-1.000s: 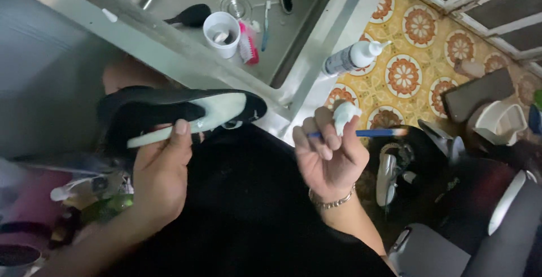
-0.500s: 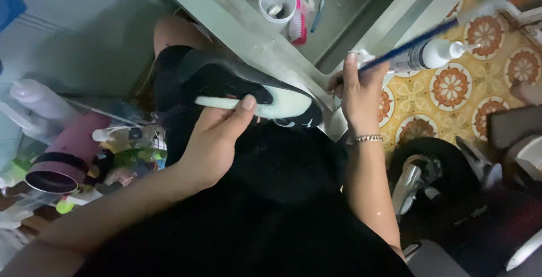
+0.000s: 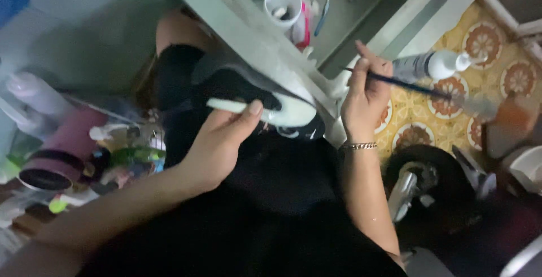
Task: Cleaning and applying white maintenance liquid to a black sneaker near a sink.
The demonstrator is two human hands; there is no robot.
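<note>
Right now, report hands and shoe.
Left hand grips black shoe by its white sole. Right hand holds thin brush, off the shoe. Grey tray edge crosses above the shoe.

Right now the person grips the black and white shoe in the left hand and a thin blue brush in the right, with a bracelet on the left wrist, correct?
Not quite. The head view shows the bracelet on the right wrist, not the left. The rest holds: the left hand grips the black and white shoe, and the right hand holds the thin blue brush.
</note>
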